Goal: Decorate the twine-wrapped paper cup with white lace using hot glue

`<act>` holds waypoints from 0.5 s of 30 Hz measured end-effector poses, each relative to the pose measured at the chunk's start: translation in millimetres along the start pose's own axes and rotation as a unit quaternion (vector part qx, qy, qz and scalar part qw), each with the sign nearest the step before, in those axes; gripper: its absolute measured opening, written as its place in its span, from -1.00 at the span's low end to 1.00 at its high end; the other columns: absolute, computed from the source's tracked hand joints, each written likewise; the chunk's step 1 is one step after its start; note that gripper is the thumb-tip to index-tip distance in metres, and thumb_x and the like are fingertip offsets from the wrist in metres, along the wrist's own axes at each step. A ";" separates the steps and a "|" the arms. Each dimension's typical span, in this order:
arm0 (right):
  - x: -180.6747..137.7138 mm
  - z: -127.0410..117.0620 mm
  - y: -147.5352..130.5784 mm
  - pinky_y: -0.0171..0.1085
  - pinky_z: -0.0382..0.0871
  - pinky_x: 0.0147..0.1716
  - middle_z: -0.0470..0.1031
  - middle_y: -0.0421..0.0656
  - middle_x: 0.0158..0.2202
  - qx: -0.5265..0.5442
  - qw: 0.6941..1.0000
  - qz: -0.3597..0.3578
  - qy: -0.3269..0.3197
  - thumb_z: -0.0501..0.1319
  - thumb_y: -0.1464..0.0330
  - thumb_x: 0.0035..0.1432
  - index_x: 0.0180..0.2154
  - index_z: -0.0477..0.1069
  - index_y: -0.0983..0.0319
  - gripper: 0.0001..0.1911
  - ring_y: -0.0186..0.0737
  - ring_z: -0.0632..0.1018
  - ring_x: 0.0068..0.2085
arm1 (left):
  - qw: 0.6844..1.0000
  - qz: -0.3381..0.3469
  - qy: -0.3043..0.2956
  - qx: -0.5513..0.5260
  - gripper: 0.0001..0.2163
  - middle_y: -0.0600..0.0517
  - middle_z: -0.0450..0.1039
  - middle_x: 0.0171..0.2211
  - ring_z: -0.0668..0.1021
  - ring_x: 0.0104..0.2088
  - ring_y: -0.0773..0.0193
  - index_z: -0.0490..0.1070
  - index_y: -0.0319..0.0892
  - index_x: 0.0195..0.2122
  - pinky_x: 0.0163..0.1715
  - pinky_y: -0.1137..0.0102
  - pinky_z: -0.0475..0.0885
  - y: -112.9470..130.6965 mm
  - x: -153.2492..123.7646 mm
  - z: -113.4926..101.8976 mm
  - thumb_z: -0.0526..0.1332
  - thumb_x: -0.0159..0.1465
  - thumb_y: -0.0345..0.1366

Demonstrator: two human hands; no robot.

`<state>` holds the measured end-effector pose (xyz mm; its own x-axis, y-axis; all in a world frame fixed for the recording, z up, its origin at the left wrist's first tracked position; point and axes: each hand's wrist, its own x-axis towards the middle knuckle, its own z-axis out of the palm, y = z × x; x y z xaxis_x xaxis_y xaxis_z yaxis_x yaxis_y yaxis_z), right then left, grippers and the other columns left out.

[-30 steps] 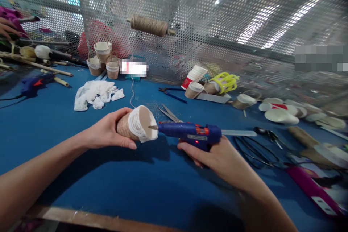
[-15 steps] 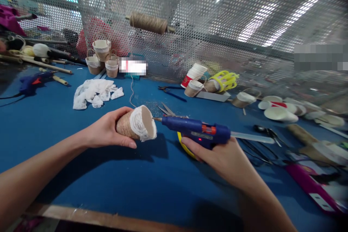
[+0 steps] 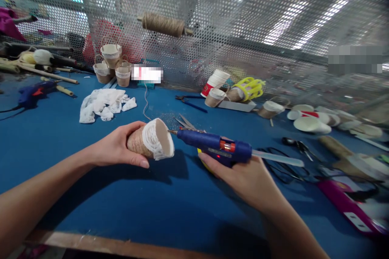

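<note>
My left hand [image 3: 121, 144] is closed around a twine-wrapped paper cup [image 3: 138, 142], tipped on its side with its mouth facing right. White lace [image 3: 152, 139] circles the cup near its rim. In my right hand [image 3: 240, 174] is a blue hot glue gun [image 3: 209, 144] with a clear glue stick [image 3: 278, 158] out of its back and a red light on. The nozzle tip is at the cup's rim; whether it touches, I cannot tell. Behind the gun lie scissors [image 3: 186, 122], their yellow handle partly hidden by my right hand.
White lace pieces [image 3: 101, 103] lie left of centre. Small twine baskets [image 3: 123, 75] stand behind them, near a twine spool [image 3: 162, 24] on the mesh wall. Pliers [image 3: 191, 103], paper cups [image 3: 311, 123], a second glue gun [image 3: 35, 93] and a purple power strip [image 3: 343, 206] surround the work area.
The view has shifted slightly, so most things sit a little further left. The glue gun's nozzle remains at the cup's rim, and both hands keep their hold.
</note>
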<state>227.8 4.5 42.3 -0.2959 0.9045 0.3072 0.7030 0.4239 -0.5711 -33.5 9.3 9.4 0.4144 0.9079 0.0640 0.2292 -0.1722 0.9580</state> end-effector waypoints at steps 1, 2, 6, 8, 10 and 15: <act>-0.1 -0.1 -0.6 -0.24 0.40 -0.50 0.47 -0.21 -0.57 0.001 1.000 0.004 -0.001 0.19 0.20 0.01 -0.41 0.41 0.16 -0.83 -0.14 0.53 -0.45 | 1.000 0.000 -0.001 0.000 -0.42 -0.01 0.42 -0.20 0.46 -0.18 0.13 0.29 -0.22 -0.08 -0.17 0.31 0.40 0.1 0.0 0.0 0.41 -0.14 -0.21; -0.3 -0.4 -1.1 -0.24 0.41 -0.48 0.48 -0.20 -0.55 0.001 1.000 0.010 -0.005 0.19 0.20 0.01 -0.40 0.41 0.17 -0.82 -0.13 0.54 -0.42 | 1.000 -0.001 -0.002 0.001 -0.41 -0.02 0.42 -0.20 0.45 -0.18 0.13 0.28 -0.23 -0.08 -0.18 0.31 0.41 0.1 0.0 0.0 0.41 -0.14 -0.21; -1.4 -2.0 -1.0 -0.23 0.40 -0.50 0.46 -0.19 -0.57 -0.004 0.999 0.032 -0.022 0.19 0.20 0.03 -0.37 0.42 0.16 -0.83 -0.08 0.54 -0.37 | 1.000 0.002 -0.003 0.003 -0.42 -0.02 0.42 -0.21 0.45 -0.19 0.13 0.29 -0.22 -0.08 -0.19 0.30 0.41 -0.9 -0.1 0.0 0.40 -0.13 -0.21; -2.0 -2.4 0.5 -0.24 0.38 -0.53 0.42 -0.21 -0.61 -0.003 0.999 0.034 -0.028 0.19 0.20 0.04 -0.35 0.42 0.15 -0.82 -0.10 0.53 -0.40 | 1.000 0.004 -0.002 0.002 -0.43 -0.02 0.42 -0.21 0.45 -0.19 0.12 0.29 -0.23 -0.08 -0.18 0.30 0.41 -1.6 -0.3 0.0 0.40 -0.13 -0.20; -2.3 -2.2 2.8 -0.24 0.37 -0.54 0.40 -0.22 -0.62 0.000 0.999 0.031 -0.030 0.19 0.18 0.04 -0.35 0.42 0.16 -0.80 -0.11 0.52 -0.43 | 1.000 0.005 -0.002 0.004 -0.42 -0.03 0.42 -0.21 0.45 -0.19 0.11 0.29 -0.22 -0.09 -0.19 0.29 0.41 -2.1 -0.4 -0.3 0.41 -0.14 -0.19; -1.8 -1.6 5.7 -0.23 0.38 -0.51 0.42 -0.22 -0.61 0.005 0.999 0.018 -0.028 0.19 0.17 0.04 -0.41 0.43 0.16 -0.80 -0.13 0.50 -0.44 | 1.000 0.004 0.002 0.003 -0.41 -0.02 0.42 -0.23 0.46 -0.21 0.12 0.28 -0.23 -0.08 -0.22 0.32 0.42 -1.8 -0.6 -1.6 0.41 -0.14 -0.18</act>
<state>233.4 5.2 39.7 -0.3070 0.9200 0.2438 0.7074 0.3919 -0.5882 -35.6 9.7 8.1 0.4124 0.9080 0.0736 0.2304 -0.1821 0.9559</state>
